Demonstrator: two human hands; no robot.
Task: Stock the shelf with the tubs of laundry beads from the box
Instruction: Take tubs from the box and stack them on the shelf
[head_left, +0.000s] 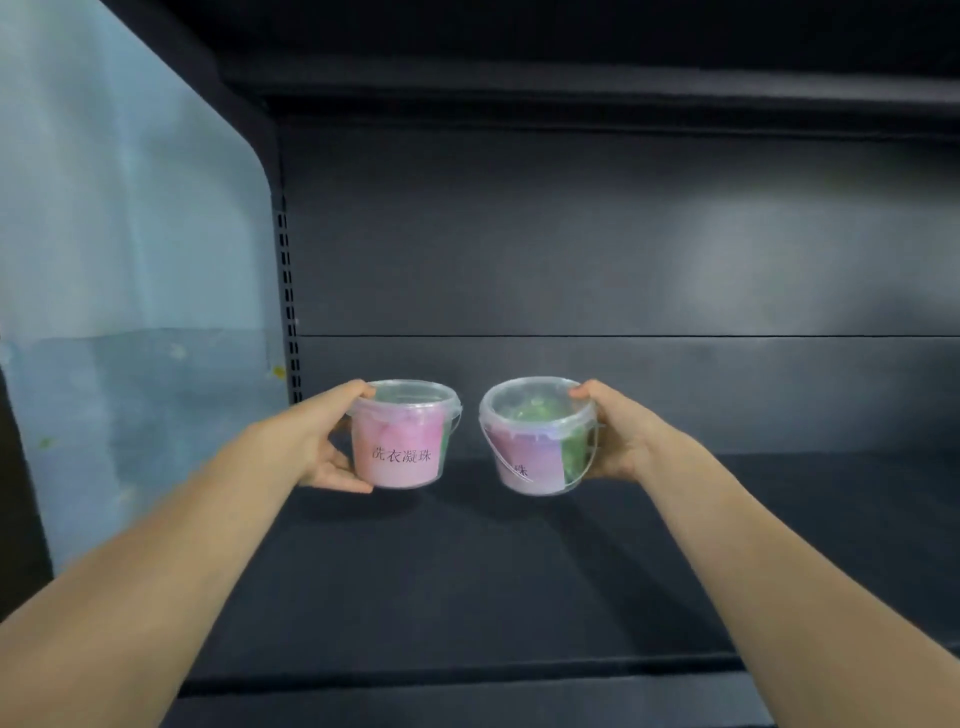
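Note:
Both my arms reach into a dark shelf (467, 582). My left hand (317, 441) grips the left side of a clear lidded tub (402, 441) with a pink label and black characters, held upright just above the shelf board. My right hand (621, 434) grips the right side of a second clear tub (537, 439), tilted toward me, with a pink label, green beads showing through the lid and a thin handle hanging down. The two tubs hang side by side, a small gap apart. The box is out of view.
The shelf's dark back panel (623, 260) stands behind the tubs. An upper shelf board (571, 88) hangs overhead. A slotted upright (288, 306) and a pale blue side panel (130, 260) bound the left side. The shelf's front lip (467, 680) runs below my forearms.

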